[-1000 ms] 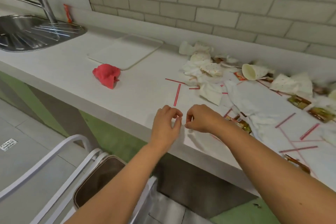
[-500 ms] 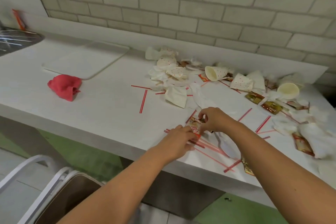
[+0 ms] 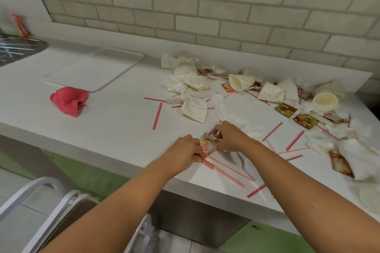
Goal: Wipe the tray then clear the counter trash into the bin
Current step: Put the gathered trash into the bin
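Both hands are low, near the front edge of the surface [image 3: 115,129].

Left hand [image 3: 186,148]: grip clamped on the lower left edge of an orange-and-white sachet [image 3: 207,146]. Fingers are curled, with the fingertips down among the long straws lying there.

Right hand [image 3: 229,136]: grip pinched on the sachet's top edge. There's a small brown bit in those fingers too, can't tell what it is. The sachet is tilted up between the two hands.

Tray [image 3: 92,68] is white and flat on the surface at back left, near the sink [image 3: 18,49]. Red cloth [image 3: 68,100] is bunched just beside the tray's front corner; touching or not, I can't tell.

Trash covers the right half of the surface:
- spotted paper cups [image 3: 241,82] on their sides, toward the wall
- crumpled napkins [image 3: 195,109]
- brown sauce packets [image 3: 304,121]
- red-striped straws [image 3: 157,116] scattered out to the front edge

Bin [image 3: 70,220] is on the floor at lower left, below the surface edge. It's open, with a brown inside.
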`<move>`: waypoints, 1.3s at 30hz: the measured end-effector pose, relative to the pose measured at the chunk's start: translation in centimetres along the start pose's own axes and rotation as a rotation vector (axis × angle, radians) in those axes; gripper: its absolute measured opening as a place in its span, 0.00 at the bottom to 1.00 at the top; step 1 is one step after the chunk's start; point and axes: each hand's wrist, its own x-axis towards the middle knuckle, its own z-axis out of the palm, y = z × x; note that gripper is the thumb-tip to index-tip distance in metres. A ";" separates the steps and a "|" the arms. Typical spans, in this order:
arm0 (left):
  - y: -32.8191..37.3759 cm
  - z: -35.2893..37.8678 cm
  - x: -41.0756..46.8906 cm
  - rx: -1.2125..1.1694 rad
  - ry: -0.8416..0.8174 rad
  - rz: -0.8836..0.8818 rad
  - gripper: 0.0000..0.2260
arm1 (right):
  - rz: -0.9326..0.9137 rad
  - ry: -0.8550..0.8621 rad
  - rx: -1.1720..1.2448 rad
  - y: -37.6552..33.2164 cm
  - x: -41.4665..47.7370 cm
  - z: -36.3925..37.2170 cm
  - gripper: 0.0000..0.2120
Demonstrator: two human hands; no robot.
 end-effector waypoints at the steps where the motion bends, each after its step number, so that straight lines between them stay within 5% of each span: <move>1: -0.1 0.0 0.0 -0.007 0.008 0.004 0.12 | -0.021 0.004 0.030 -0.3 0.1 0.0 0.18; 7: -0.5 0.8 -0.4 -0.091 0.121 -0.018 0.10 | 0.008 -0.039 0.044 -1.5 0.9 1.1 0.26; 13: -1.1 0.4 -0.3 -0.091 0.095 -0.015 0.09 | -0.007 0.053 0.177 -0.6 1.7 -2.1 0.12; 20: -1.2 0.2 0.4 0.004 0.007 -0.017 0.07 | 0.102 -0.253 -0.185 1.7 2.1 -4.7 0.22; 25: -1.4 0.0 0.8 0.024 -0.037 -0.055 0.06 | 0.089 -0.235 -0.250 1.5 2.0 -2.4 0.31; 29: -2.4 0.2 0.5 0.078 -0.017 -0.052 0.13 | 0.131 -0.274 -0.238 1.4 2.6 -2.5 0.27; 39: -4.7 0.2 -0.6 0.112 0.148 -0.103 0.19 | 0.097 0.012 -0.155 0.9 4.4 -2.6 0.29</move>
